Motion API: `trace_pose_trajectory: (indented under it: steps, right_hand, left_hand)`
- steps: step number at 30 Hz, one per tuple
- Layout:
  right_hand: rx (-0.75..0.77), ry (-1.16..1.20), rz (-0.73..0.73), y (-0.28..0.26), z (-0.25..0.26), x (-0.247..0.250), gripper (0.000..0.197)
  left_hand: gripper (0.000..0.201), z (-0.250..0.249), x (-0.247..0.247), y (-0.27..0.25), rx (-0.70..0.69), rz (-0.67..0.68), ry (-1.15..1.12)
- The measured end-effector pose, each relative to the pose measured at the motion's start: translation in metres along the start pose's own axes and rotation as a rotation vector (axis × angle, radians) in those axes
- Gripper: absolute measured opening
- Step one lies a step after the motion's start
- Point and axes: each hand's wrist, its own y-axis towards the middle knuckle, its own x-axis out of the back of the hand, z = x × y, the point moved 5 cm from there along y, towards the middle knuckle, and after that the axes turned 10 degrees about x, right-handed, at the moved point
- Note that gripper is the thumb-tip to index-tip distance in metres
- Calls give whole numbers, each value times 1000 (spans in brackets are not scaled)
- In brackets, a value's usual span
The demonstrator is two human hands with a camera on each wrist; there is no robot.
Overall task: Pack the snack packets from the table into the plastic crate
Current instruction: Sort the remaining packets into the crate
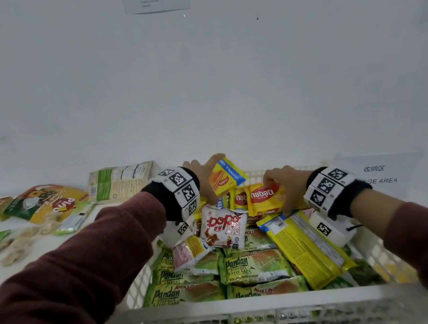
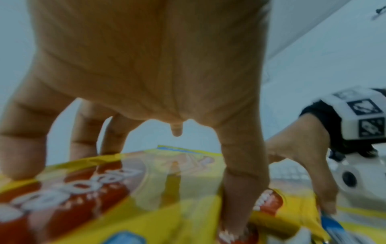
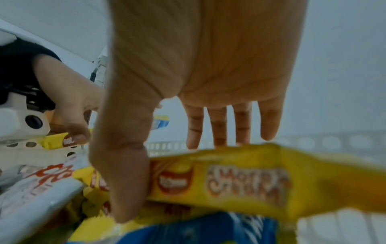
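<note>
Nearest, the white plastic crate (image 1: 248,312) holds rows of green Pandan layer cake packets (image 1: 254,266), with a long yellow wafer pack (image 1: 304,247) lying across them at 3 o'clock and a white Popo packet (image 1: 223,227) on top. Farther in, the right hand (image 1: 287,186) grips a yellow Nabati wafer packet (image 1: 262,199), thumb in front, fingers (image 3: 217,125) behind. At 11 o'clock the left hand (image 1: 205,179) clasps another yellow wafer packet (image 1: 226,176) between spread fingers and thumb. More snack packets (image 1: 47,204) lie on the desk (image 1: 67,251) at 9 o'clock.
</note>
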Motion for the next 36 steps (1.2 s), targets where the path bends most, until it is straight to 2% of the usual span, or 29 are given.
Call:
trace_pose_trajectory:
  steps: [4,7,10,16,21,24,28,33,36]
  right_hand:
    - [12,-3,-132,1,3,16,75]
    - [36,-14,-165,9,12,19,78]
    - [54,-50,-156,18,22,12,81]
    - [100,-292,-132,24,34,0,85]
    - [85,-196,-1,28,32,-6,86]
    - [108,-206,-10,28,39,1,77]
    - [288,-207,-131,26,76,7,54]
    - [345,-358,-16,35,111,-18,49]
    - [344,-238,44,35,118,-18,33]
  left_hand:
    - [117,16,22,-1,18,-132,-103]
    - [120,23,30,-2,23,-161,-121]
    - [121,28,33,-2,35,-171,-116]
    - [120,34,34,0,36,-180,-126]
    - [118,35,30,3,26,-165,-128]
    - [117,35,28,5,21,-159,-126]
    - [116,33,22,10,18,-133,-104]
    - [116,31,17,12,21,-115,-62]
    - [116,33,17,13,21,-111,-51]
